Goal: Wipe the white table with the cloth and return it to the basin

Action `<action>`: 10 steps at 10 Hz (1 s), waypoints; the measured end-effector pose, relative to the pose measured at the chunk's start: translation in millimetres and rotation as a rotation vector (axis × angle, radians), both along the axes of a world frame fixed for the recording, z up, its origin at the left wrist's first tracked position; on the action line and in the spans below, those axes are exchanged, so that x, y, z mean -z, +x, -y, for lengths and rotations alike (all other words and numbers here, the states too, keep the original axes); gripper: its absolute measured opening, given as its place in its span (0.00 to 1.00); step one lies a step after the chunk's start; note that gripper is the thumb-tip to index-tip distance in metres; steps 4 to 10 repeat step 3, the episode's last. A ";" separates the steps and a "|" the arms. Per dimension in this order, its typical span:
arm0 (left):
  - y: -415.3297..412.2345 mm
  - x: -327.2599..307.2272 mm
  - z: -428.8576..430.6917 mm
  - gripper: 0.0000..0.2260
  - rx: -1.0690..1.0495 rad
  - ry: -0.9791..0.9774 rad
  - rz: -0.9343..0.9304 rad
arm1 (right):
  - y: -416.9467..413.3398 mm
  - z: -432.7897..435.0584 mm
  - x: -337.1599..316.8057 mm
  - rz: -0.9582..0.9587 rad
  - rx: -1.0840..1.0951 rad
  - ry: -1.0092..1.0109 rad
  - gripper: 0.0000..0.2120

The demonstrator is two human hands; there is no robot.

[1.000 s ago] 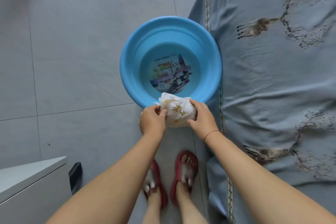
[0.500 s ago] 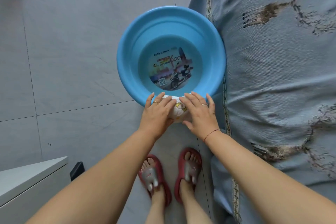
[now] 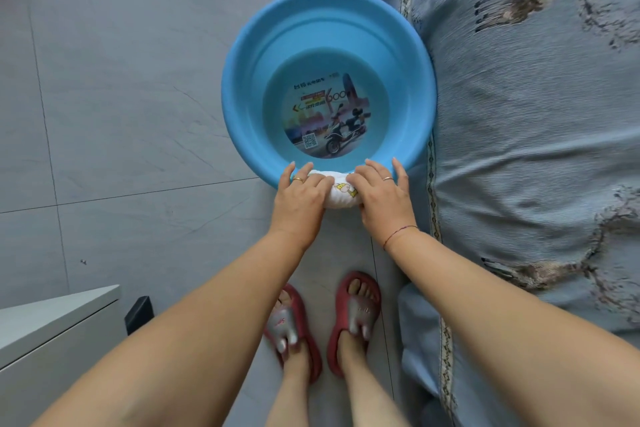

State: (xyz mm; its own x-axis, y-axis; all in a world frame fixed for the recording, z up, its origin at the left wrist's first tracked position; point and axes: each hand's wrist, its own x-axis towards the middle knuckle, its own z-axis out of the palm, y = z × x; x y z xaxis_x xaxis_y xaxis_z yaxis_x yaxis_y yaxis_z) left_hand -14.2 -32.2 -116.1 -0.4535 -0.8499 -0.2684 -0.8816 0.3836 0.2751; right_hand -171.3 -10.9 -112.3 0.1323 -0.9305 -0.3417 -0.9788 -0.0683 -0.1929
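Note:
A round blue basin (image 3: 242, 80) stands on the grey tiled floor, with water and a printed picture at its bottom. A bunched white cloth (image 3: 341, 192) with small yellow prints lies over the basin's near rim. My left hand (image 3: 301, 192) presses on the cloth's left side and my right hand (image 3: 382, 192) on its right side, fingers spread over the rim. Most of the cloth is hidden under both hands. A corner of the white table (image 3: 52, 312) shows at the lower left.
A bed or sofa covered with a blue patterned sheet (image 3: 536, 149) fills the right side, touching the basin. My feet in red slippers (image 3: 322, 319) stand below the basin. A black object (image 3: 138, 314) sits by the table's corner. Grey floor tiles (image 3: 121, 97) stretch left.
The cloth, held up in a ball between both hands a second ago, has come down onto the basin's near rim. Both hands flattened over it.

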 end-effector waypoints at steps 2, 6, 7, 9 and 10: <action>14.3 -40.1 -10.1 0.41 -0.041 0.116 0.058 | 5.5 4.8 -45.2 0.063 0.016 0.194 0.44; 27.8 -84.0 -1.6 0.40 -0.318 0.267 -0.118 | 17.1 20.2 -98.5 0.424 0.302 0.251 0.46; 27.8 -84.0 -1.6 0.40 -0.318 0.267 -0.118 | 17.1 20.2 -98.5 0.424 0.302 0.251 0.46; 27.8 -84.0 -1.6 0.40 -0.318 0.267 -0.118 | 17.1 20.2 -98.5 0.424 0.302 0.251 0.46; 27.8 -84.0 -1.6 0.40 -0.318 0.267 -0.118 | 17.1 20.2 -98.5 0.424 0.302 0.251 0.46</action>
